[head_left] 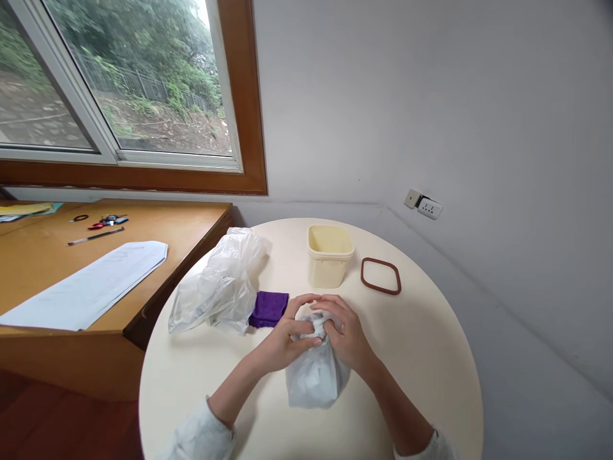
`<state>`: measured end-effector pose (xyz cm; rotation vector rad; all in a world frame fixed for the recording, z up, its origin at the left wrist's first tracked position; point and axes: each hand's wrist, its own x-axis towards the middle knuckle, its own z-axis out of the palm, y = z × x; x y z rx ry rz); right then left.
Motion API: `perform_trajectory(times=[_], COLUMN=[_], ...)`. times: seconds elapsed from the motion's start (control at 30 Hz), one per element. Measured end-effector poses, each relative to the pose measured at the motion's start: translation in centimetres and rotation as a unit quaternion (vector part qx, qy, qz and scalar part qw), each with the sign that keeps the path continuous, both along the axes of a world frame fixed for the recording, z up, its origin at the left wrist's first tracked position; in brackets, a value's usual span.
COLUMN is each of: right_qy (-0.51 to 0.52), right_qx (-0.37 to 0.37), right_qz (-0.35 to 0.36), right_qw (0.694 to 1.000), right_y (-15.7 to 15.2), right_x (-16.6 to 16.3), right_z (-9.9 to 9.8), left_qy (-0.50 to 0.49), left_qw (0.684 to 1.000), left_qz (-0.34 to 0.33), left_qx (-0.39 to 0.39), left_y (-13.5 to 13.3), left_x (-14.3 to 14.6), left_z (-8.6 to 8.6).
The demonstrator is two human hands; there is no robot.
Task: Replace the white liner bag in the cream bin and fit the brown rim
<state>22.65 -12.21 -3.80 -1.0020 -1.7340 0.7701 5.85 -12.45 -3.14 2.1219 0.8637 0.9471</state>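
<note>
A small filled white plastic bag point(313, 380) rests on the round cream table point(421, 358) in front of me. My left hand point(287, 335) and my right hand point(345, 332) are both closed around the bag's gathered top, fingers pinching the bunched plastic. Just left of my hands lies a folded purple cloth point(269, 308), partly under a crumpled clear plastic bag point(220, 284). Beyond my hands stands an open cream plastic tub point(329, 255), and to its right a brown rubber sealing ring point(380, 276) lies flat on the table.
A wooden desk point(182, 220) abuts the table on the left, holding white papers point(90, 284), a pen point(96, 236) and small items point(106, 221). A window is above it. A wall socket point(424, 204) sits at the right on the grey wall.
</note>
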Motion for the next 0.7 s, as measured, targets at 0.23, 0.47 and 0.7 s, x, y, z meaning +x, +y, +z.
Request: perform_trajectory(times=[0.23, 0.47, 0.7], right_qy=[-0.083, -0.006, -0.077], right_qx=[0.029, -0.082, -0.017], right_qz=[0.002, -0.030, -0.050], right_qw=[0.996, 0.996, 0.996], right_y=[-0.03, 0.27, -0.41], right_x=[0.00, 0.40, 0.22], right_z=[-0.04, 0.16, 0.57], left_qy=[0.012, 0.131, 0.163], left_qw=[1.000, 0.973, 0.970], left_qz=[0.002, 0.105, 0.133], left_qx=[0.023, 0.157, 0.124], left_y=[-0.12, 0.26, 0.53], left_x=[-0.47, -0.46, -0.38], left_z=[0.28, 0.15, -0.24])
